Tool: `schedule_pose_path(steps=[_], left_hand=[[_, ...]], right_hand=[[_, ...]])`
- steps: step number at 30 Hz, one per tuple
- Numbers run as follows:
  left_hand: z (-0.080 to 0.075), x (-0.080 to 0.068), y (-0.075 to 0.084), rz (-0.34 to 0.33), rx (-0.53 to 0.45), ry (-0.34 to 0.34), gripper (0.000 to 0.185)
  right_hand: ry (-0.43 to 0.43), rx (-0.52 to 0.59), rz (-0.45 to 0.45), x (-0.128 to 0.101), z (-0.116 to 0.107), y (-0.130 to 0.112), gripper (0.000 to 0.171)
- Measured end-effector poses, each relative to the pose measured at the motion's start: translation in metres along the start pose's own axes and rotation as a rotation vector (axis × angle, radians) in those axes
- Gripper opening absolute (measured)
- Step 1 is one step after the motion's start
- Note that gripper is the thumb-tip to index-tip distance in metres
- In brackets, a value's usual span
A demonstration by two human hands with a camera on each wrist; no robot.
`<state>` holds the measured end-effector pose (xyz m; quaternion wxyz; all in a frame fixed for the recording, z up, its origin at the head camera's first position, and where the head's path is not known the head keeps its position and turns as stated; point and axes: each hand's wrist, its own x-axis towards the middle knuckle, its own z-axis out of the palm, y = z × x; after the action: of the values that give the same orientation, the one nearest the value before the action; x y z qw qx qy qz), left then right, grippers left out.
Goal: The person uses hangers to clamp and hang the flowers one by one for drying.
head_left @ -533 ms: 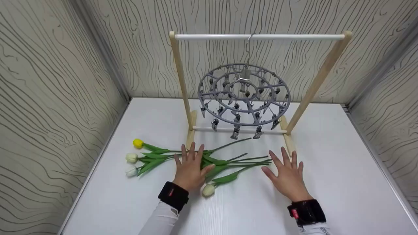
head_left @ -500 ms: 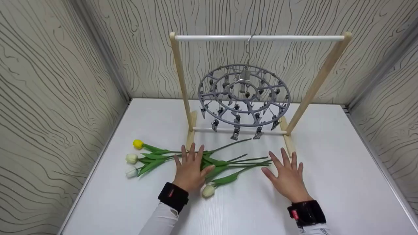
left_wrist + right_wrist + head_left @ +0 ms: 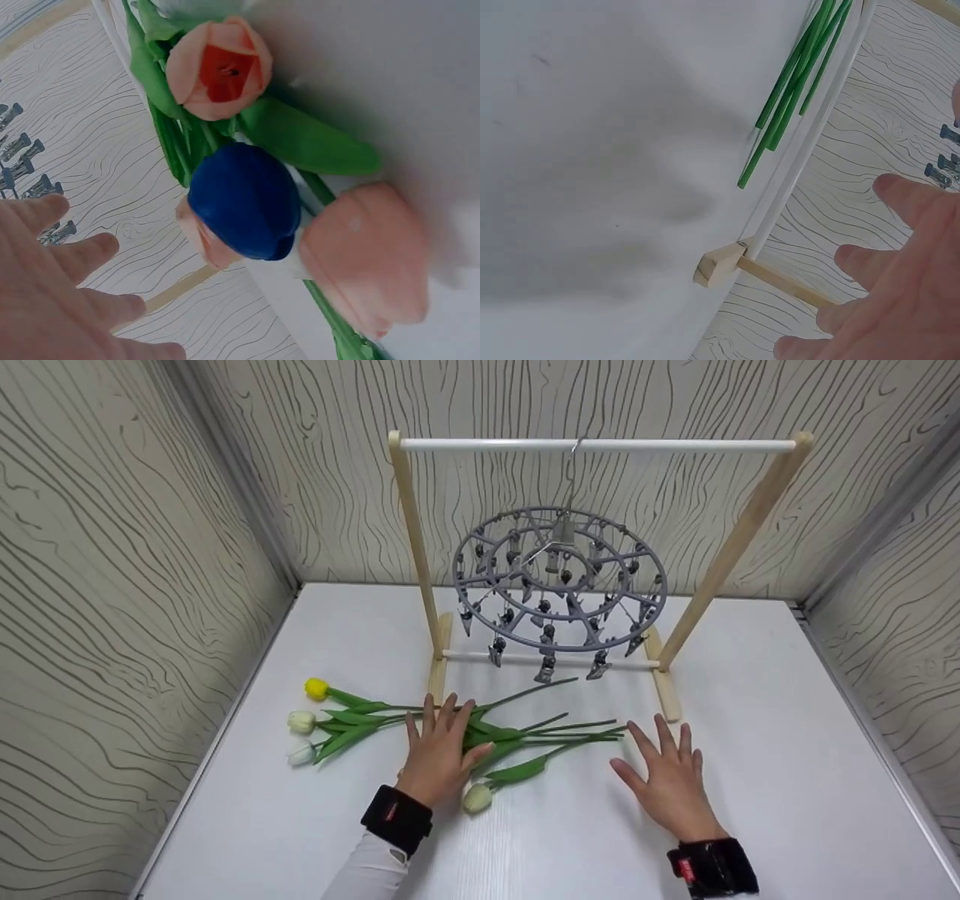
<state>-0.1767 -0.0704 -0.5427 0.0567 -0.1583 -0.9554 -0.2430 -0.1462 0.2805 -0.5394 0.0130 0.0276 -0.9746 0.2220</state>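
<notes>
Several artificial tulips lie on the table, a yellow tulip point(image 3: 316, 688) at far left, white tulips point(image 3: 302, 723) below it and another cream tulip point(image 3: 478, 798) nearer the person. My left hand point(image 3: 436, 765) is over the middle of the bunch with fingers spread; whether it touches them I cannot tell. Beneath it, the left wrist view shows a blue tulip point(image 3: 246, 201) among pink tulips point(image 3: 367, 259), which the hand hides in the head view. Just right of the green stem ends point(image 3: 795, 90), my right hand point(image 3: 673, 791) has its fingers spread and holds nothing.
Behind the flowers stands a wooden rack with a white top bar point(image 3: 495, 445). A round grey clip hanger point(image 3: 559, 647) hangs from it, with several clips dangling. The rack's right foot point(image 3: 663, 690) lies beyond the right hand. Patterned panels point(image 3: 337, 510) enclose the table.
My right hand has drawn slightly back toward the person and to the right. The left hand's fingers have shifted a little. The hanger has turned slightly; the tulips lie as before.
</notes>
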Motion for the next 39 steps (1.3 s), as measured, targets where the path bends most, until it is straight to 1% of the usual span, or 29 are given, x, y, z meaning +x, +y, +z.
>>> schedule_pose_path(steps=[3,7,10,11,14,17,20,25,30,32,35,37,39], left_hand=[[0.004,-0.003,-0.001,0.017,0.01,0.009,0.074],[0.01,-0.011,-0.001,0.023,-0.008,0.012,0.067],[0.012,-0.016,0.002,0.031,-0.024,0.014,0.063],[0.013,-0.018,0.003,0.032,-0.024,0.011,0.062],[0.016,-0.023,0.007,0.044,-0.013,0.008,0.062],[0.019,-0.027,0.01,0.064,0.007,0.003,0.064],[0.023,-0.03,0.014,0.093,0.019,0.006,0.061],[0.029,-0.03,0.022,0.151,0.021,0.02,0.04],[0.032,-0.026,0.032,0.189,0.014,0.014,0.025],[0.033,-0.024,0.036,0.194,-0.005,0.005,0.022],[0.035,-0.02,0.042,0.201,-0.035,-0.029,0.02],[0.038,-0.015,0.045,0.206,-0.036,-0.05,0.02],[0.042,-0.009,0.047,0.216,-0.029,-0.052,0.022]], right_hand=[[-0.003,-0.008,0.016,-0.007,0.0,0.002,0.071],[0.008,-0.001,0.021,-0.019,0.003,0.001,0.072],[0.055,0.033,0.003,-0.03,0.007,0.0,0.069],[0.082,0.051,-0.008,-0.034,0.009,0.0,0.067],[0.165,0.092,-0.052,-0.045,0.013,-0.001,0.062],[0.213,0.117,-0.075,-0.053,0.016,-0.002,0.059],[0.207,0.158,-0.042,-0.056,0.017,-0.005,0.052],[0.216,0.304,0.06,-0.061,0.021,-0.018,0.034],[0.224,0.414,0.142,-0.067,0.028,-0.032,0.027],[0.238,0.438,0.169,-0.069,0.03,-0.036,0.025],[0.27,0.464,0.213,-0.071,0.033,-0.039,0.023],[0.297,0.481,0.236,-0.073,0.034,-0.039,0.022],[0.311,0.498,0.256,-0.074,0.035,-0.04,0.022]])
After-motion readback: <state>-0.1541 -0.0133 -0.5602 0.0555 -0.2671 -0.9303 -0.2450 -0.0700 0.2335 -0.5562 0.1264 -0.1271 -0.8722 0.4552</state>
